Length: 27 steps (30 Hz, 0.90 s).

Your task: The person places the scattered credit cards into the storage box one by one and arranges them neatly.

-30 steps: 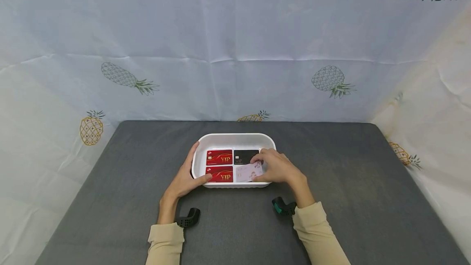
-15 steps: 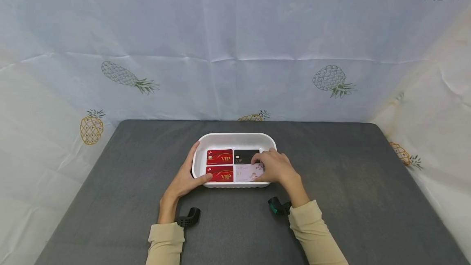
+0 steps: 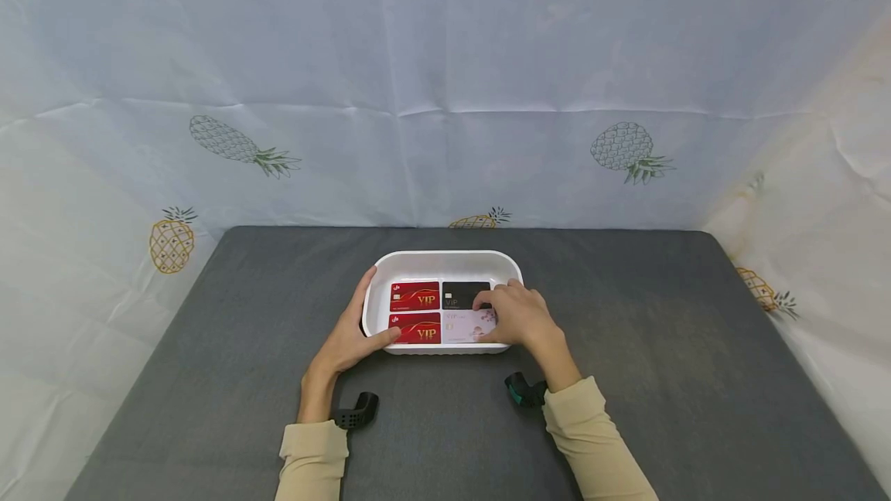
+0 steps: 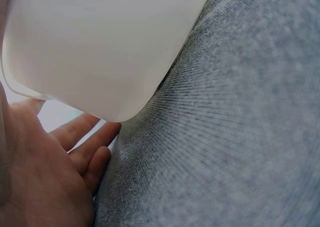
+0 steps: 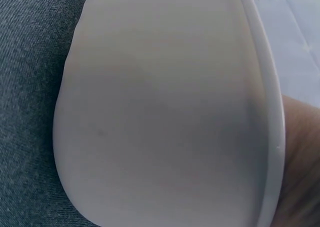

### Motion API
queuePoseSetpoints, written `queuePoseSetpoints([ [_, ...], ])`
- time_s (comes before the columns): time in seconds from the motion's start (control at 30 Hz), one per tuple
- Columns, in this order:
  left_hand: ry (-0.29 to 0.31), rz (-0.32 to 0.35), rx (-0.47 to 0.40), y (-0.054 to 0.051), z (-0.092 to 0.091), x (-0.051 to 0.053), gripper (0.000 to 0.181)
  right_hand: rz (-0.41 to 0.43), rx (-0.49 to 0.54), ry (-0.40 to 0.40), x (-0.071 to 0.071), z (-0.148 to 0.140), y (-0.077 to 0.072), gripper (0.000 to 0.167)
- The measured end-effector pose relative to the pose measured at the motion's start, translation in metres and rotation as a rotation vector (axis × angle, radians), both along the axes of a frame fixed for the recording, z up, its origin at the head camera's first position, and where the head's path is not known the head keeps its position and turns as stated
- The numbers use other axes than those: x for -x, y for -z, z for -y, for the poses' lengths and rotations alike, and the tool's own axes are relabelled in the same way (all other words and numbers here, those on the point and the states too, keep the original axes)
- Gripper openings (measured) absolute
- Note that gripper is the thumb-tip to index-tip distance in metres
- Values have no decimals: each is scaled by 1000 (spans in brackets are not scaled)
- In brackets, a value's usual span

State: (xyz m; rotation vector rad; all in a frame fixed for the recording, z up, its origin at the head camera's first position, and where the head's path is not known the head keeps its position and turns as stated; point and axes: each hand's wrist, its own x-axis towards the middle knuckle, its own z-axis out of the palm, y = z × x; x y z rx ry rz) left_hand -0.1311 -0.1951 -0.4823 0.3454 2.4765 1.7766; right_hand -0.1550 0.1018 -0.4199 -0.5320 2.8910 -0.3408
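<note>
A white tray (image 3: 445,254) holds two red VIP cards (image 3: 412,297) at its left, one behind the other. To their right lie a black card (image 3: 461,294) and, nearer the front, a pale pink card (image 3: 458,327). My left hand (image 3: 352,340) grips the tray's left end, with the thumb over the front rim. Inside the right end, my right hand (image 3: 524,317) holds the pink card's right side between thumb and fingers. In the left wrist view, the tray's outer wall (image 4: 95,47) rises above my fingers. The tray (image 5: 160,107) hides most of my right hand in the right wrist view.
The tray stands on a dark grey cloth-covered table (image 3: 445,424). Behind it hangs a pale curtain (image 3: 418,168) printed with pineapples. Black wrist-worn devices sit at the left wrist (image 3: 356,411) and the right wrist (image 3: 525,390).
The pink card was slightly tilted a second ago and now lies level beside the lower red card. My right forearm has shifted a little left, while the left hand has stayed on the tray.
</note>
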Motion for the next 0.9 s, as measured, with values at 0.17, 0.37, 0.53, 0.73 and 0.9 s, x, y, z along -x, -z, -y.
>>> queuePoseSetpoints([
  [0.17,-7,3,12,1,0,0,108,-9,-6,6,0,1,1,43],
  [0.37,-9,7,13,1,0,0,108,3,-20,8,1,1,0,43],
  [0.53,-10,13,18,1,0,1,108,26,8,1,1,-1,-1,50],
  [0.73,-10,8,18,2,0,1,108,44,67,-15,2,-4,0,57],
  [0.9,-11,17,12,1,-1,1,108,53,130,-22,3,-6,1,58],
])
